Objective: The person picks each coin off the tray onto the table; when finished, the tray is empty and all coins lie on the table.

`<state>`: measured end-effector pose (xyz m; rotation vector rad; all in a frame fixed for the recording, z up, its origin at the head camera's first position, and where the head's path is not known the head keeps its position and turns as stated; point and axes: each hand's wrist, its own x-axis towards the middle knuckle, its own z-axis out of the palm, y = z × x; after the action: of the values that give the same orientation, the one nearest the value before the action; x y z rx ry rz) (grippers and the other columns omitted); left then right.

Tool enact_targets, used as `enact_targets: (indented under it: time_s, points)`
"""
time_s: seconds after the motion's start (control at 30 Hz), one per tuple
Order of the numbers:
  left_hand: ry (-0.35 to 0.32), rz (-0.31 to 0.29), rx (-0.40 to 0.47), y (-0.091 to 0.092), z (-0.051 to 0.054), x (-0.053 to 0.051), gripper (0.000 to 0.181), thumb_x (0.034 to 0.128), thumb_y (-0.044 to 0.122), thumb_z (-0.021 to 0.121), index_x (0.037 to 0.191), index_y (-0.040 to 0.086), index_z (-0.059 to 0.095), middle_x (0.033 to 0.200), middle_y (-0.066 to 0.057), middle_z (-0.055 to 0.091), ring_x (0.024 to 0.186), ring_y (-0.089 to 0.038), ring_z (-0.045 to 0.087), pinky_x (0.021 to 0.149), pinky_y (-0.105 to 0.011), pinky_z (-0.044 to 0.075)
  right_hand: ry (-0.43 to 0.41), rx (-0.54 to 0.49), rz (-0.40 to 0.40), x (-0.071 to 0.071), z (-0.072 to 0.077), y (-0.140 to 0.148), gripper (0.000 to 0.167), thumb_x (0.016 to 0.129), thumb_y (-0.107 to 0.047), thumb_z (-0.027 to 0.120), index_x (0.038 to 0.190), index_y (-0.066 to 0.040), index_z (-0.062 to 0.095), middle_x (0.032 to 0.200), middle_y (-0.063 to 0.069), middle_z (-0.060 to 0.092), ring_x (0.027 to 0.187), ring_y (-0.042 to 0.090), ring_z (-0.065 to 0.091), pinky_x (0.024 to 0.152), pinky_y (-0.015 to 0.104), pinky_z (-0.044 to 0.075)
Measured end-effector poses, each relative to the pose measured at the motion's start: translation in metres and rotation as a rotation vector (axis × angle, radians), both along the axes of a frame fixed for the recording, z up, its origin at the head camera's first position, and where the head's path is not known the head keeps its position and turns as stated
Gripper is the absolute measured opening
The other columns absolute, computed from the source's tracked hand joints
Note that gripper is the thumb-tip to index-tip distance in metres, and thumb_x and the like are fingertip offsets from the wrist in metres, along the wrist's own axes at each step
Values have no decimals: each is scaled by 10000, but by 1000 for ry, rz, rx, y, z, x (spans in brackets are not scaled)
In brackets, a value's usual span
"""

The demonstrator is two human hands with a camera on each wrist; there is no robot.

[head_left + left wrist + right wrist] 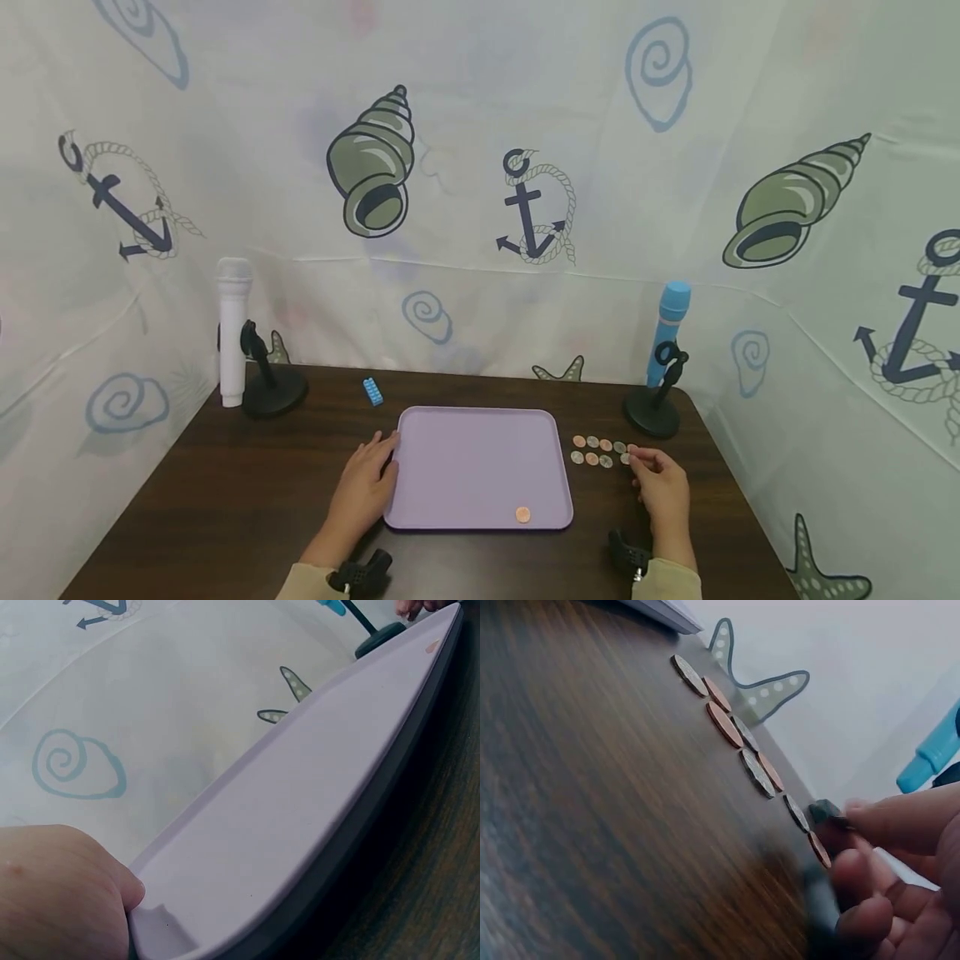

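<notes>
A lilac tray (480, 467) lies on the table with one copper coin (522, 515) near its lower right corner. My left hand (365, 483) rests at the tray's left edge, its fingers extended along the side. In the left wrist view the thumb (133, 891) touches the rim. To the right of the tray, copper and silver coins (592, 459) form two short rows. At their right end my right hand (660, 486) pinches a coin (843, 821) between thumb and finger, seen edge-on and partly hidden in the right wrist view.
A white microphone (233, 333) and a black stand (274, 390) are at the back left. At the back right, a blue microphone (666, 325) leans in another black stand (651, 412). A small blue toy brick (372, 392) lies behind the tray. A printed curtain (480, 317) hangs behind the table.
</notes>
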<state>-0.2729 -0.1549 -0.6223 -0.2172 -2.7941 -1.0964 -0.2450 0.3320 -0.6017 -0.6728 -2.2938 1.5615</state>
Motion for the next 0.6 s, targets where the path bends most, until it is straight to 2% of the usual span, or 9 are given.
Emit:
enact_targets:
  time_s: [0.13,0.33,0.47,0.6]
  points:
    - [6,-4,-2,0,0,-1,516,1104,169,571,1605,53,533,1675,-124,523,1651,-394,342,1372,-632,171,-38,8,26,2,-2,2,273,1014,-140,758,1247,3,752,1022,22,816,698,132,670,520,294,538]
    - [-8,-2,7,3,3,0,520,1099,172,575,1603,50,535,1675,-127,523,1652,-394,341,1374,-629,164,-58,58,17,0,-6,3,247,989,-124,777,1199,6,757,919,36,802,671,147,664,510,296,551]
    - [-17,2,10,4,5,1,520,1102,171,570,1608,55,531,1681,-125,516,1657,-391,330,1377,-626,156,-76,143,26,-3,-4,2,238,982,-158,792,1166,-9,772,942,88,805,681,139,657,549,281,545]
    - [-11,7,9,5,6,1,514,1102,162,573,1602,50,536,1675,-131,522,1652,-396,341,1374,-630,169,-80,283,44,-5,-3,2,199,971,-197,802,1080,-32,815,975,125,819,774,173,672,662,286,507]
